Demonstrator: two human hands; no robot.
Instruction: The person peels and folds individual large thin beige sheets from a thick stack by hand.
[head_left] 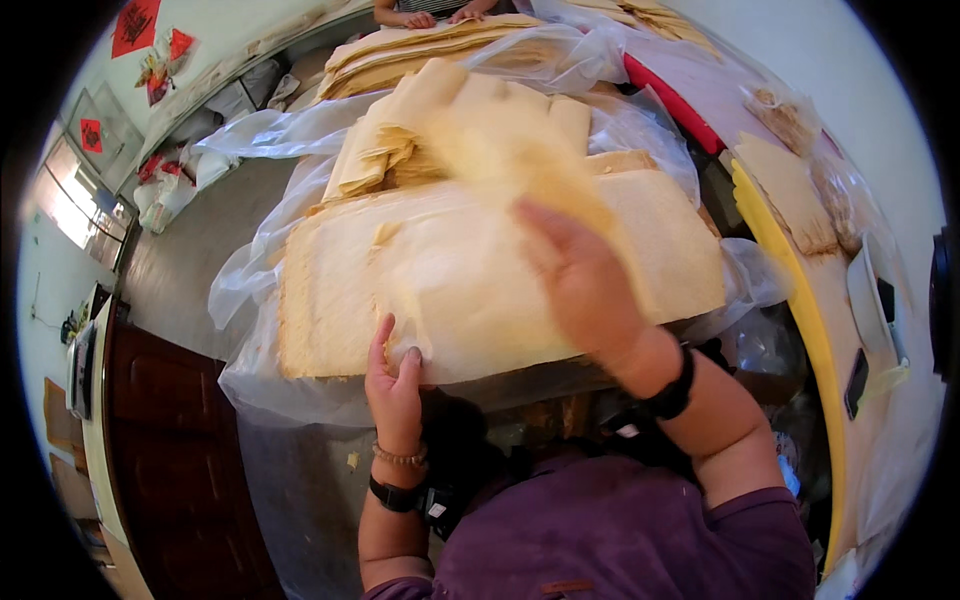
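A broad stack of thin, pale yellow, brittle-looking sheets [330, 290] lies in front of me on clear plastic wrapping. My left hand [397, 390] is at the near edge of this stack, left of its middle, with the thumb and one finger spread apart against the sheets; its other fingers are hidden. Over the right half of the stack, my right hand [590, 290] is smeared by motion. It grips a pale yellow sheet [530, 150], also blurred, which sweeps up and away from me. Behind it sits a folded pile of similar sheets [385, 150].
Clear plastic film [255, 235] spills around the stack. Across the far end, another person's hands [420, 19] rest by a further sheet pile [400, 55]. On the right is a yellow-edged table [800, 300] with a phone [856, 383]. A dark brown cabinet [170, 430] stands left.
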